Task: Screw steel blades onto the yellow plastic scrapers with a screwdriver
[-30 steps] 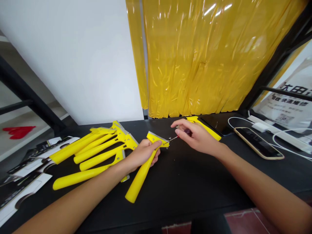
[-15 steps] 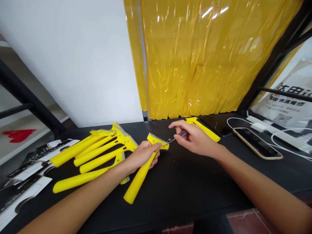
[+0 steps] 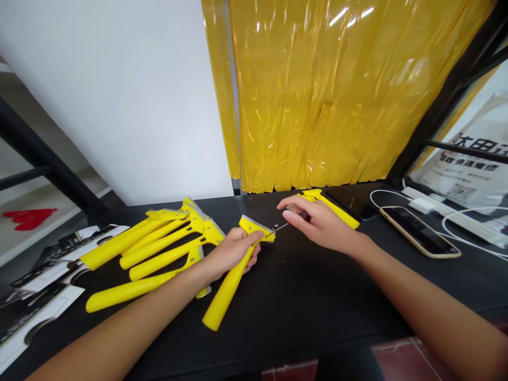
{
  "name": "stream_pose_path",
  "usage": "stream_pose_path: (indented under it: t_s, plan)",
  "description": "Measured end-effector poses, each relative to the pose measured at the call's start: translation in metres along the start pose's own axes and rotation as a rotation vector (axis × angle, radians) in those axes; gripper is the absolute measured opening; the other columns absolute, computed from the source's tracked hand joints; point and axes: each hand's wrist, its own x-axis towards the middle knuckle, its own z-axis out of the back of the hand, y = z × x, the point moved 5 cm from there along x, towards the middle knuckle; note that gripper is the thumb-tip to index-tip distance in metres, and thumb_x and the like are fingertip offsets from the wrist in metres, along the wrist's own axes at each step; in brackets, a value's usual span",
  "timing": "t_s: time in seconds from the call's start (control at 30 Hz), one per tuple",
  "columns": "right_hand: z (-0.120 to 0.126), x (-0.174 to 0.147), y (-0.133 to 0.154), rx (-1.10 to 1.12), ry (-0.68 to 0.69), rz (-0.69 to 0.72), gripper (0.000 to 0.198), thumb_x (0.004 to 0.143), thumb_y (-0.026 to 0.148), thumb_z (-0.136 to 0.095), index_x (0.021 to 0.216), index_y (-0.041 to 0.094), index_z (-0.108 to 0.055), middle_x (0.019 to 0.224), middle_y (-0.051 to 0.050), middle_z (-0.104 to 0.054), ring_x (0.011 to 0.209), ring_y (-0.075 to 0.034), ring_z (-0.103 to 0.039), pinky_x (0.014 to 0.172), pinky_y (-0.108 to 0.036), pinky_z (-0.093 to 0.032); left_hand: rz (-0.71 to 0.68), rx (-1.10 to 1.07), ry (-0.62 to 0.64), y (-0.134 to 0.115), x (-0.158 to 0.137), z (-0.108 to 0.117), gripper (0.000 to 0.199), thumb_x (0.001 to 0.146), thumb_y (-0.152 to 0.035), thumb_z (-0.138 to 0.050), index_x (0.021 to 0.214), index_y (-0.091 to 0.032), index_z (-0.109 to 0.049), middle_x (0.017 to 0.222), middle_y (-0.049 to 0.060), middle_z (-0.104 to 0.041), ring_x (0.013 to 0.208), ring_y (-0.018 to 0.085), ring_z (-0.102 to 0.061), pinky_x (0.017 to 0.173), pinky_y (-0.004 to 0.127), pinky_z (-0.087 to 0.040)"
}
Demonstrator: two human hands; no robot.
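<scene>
My left hand point(image 3: 234, 251) is closed around the neck of a yellow scraper point(image 3: 226, 293), thumb on its head and handle slanting down toward me. In my right hand point(image 3: 317, 222) is a screwdriver point(image 3: 282, 226), its dark handle between thumb and fingers. The thin shaft reaches the right end of the scraper's head, beside small metal screws. Whether the tip sits in a screw is too small to tell. Left of my left hand, several more yellow scrapers point(image 3: 159, 259) lie in an overlapping row, partly behind my forearm. Another yellow scraper point(image 3: 339, 210) lies behind my right hand.
Black-and-white cardboard sleeves point(image 3: 51, 301) are piled on the black table point(image 3: 301, 317) at the left. To the right lie a phone point(image 3: 420, 230), a dark flat tablet-like slab point(image 3: 353, 201), and a white power strip point(image 3: 456, 217) with cables. A yellow plastic curtain point(image 3: 317, 106) hangs behind.
My right hand's fingers have shifted slightly on the screwdriver handle, the index finger now curling over it. My left hand and the scraper stay nearly in place.
</scene>
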Motion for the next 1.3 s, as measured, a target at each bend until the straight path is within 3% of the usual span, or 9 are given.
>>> stream_pose_path:
  t_s: [0.17,0.4,0.5,0.63,0.93,1.3]
  plan:
    - [-0.002,0.0,0.002,0.069,0.015,0.023,0.033,0.095,0.025,-0.057,0.127,0.024,-0.054,0.084,0.002,-0.057,0.061,-0.01,-0.049,0.057,-0.022,-0.041,-0.012,-0.027,-0.01,-0.003,-0.001,-0.002,0.044,0.089,-0.053,-0.059,0.064,-0.018,-0.05,0.05,-0.002,-0.048,0.041,0.01,-0.045,0.039,0.021,-0.034]
    - [-0.001,0.002,0.001,0.065,-0.043,0.01,0.016,0.097,0.033,-0.056,0.103,0.021,-0.065,0.085,-0.001,-0.067,0.071,-0.012,-0.061,0.064,-0.022,-0.047,-0.048,-0.19,0.016,-0.005,0.002,-0.001,0.027,0.09,-0.039,-0.048,0.07,-0.021,-0.045,0.053,-0.003,-0.048,0.038,0.009,-0.04,0.035,0.021,-0.029]
    - [0.002,0.001,0.001,0.106,-0.124,-0.01,0.016,0.096,0.032,-0.057,0.105,0.02,-0.065,0.078,0.0,-0.065,0.063,-0.01,-0.057,0.058,-0.021,-0.045,-0.053,-0.196,-0.01,-0.003,0.003,0.001,0.015,0.085,-0.031,-0.053,0.078,-0.022,-0.043,0.058,-0.003,-0.053,0.04,0.009,-0.043,0.035,0.02,-0.028]
    - [0.003,-0.001,0.004,0.172,-0.248,-0.013,0.018,0.095,0.036,-0.059,0.099,0.019,-0.065,0.079,-0.001,-0.065,0.066,-0.012,-0.059,0.058,-0.022,-0.046,-0.079,-0.126,-0.037,-0.003,0.003,0.0,0.016,0.087,-0.032,-0.057,0.086,-0.023,-0.044,0.065,-0.001,-0.06,0.043,0.01,-0.047,0.036,0.021,-0.031]
    - [-0.006,-0.001,0.012,0.04,-0.141,0.098,0.015,0.097,0.03,-0.056,0.094,0.018,-0.065,0.083,-0.002,-0.067,0.067,-0.011,-0.057,0.06,-0.024,-0.043,-0.175,-0.047,-0.005,-0.007,0.002,-0.002,0.02,0.092,-0.038,-0.057,0.089,-0.02,-0.048,0.073,0.003,-0.067,0.042,0.01,-0.05,0.036,0.023,-0.038]
    - [-0.007,-0.001,0.014,-0.01,-0.113,0.137,0.014,0.099,0.03,-0.054,0.093,0.019,-0.062,0.081,-0.001,-0.065,0.068,-0.012,-0.056,0.062,-0.024,-0.041,-0.166,0.014,-0.035,-0.009,0.001,-0.002,0.031,0.096,-0.041,-0.05,0.075,-0.018,-0.053,0.06,0.002,-0.061,0.038,0.009,-0.047,0.037,0.023,-0.037]
